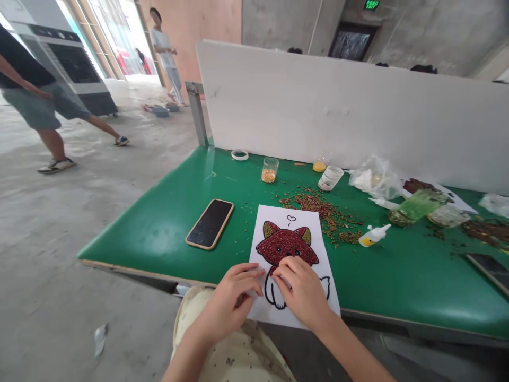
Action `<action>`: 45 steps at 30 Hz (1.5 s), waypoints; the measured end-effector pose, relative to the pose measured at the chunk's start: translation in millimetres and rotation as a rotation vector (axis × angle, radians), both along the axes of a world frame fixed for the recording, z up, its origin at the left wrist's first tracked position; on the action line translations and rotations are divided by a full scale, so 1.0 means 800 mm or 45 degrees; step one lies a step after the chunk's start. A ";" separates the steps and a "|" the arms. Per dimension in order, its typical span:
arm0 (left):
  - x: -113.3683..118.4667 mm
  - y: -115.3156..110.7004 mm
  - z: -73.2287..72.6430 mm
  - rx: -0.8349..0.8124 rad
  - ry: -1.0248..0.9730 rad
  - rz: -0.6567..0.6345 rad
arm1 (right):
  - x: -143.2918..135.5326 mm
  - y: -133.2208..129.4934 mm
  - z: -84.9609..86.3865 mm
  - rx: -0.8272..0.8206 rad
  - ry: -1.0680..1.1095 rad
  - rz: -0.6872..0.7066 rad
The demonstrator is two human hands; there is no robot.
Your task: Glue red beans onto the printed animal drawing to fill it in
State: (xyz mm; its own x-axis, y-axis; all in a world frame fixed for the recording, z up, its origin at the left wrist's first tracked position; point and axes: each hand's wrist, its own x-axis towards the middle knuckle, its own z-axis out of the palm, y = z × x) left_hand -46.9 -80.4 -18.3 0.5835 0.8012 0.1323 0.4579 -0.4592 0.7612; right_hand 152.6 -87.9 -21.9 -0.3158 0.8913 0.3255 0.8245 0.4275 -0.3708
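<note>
A white sheet of paper [324,254] lies at the table's near edge with a fox drawing on it. Dark red beans cover the fox's head [288,241], greenish ones fill its ears, and the lower body is mostly bare outline. My left hand [236,297] rests at the sheet's left edge, fingers stretched and slightly curved, holding nothing. Over the fox's chest, just below the head, my right hand [302,292] has thumb and fingertips pinched together; whatever is between them is too small to see. Loose red and green beans [318,207] are scattered beyond the sheet.
On the green table [159,228] lie a phone [210,224] at left, a glue bottle [374,235] at right and a jar of corn kernels [270,170] behind. Plastic bags [376,178] and a green jar [417,207] stand farther right. A white panel [338,106] borders the back. Two people are at left.
</note>
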 end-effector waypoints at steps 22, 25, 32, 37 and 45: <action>0.000 -0.003 0.001 -0.033 -0.001 0.029 | 0.004 0.007 0.012 -0.182 0.154 -0.020; 0.000 -0.002 0.001 -0.029 -0.004 0.021 | 0.002 0.010 0.012 -0.176 0.119 -0.013; 0.000 -0.002 0.002 -0.036 -0.001 0.014 | 0.001 0.013 0.013 -0.127 0.057 -0.023; 0.001 -0.002 0.003 -0.009 0.032 -0.031 | 0.001 0.011 0.019 -0.104 0.099 -0.013; 0.003 -0.002 0.008 -0.013 0.084 -0.088 | 0.000 0.007 0.011 -0.186 0.068 0.009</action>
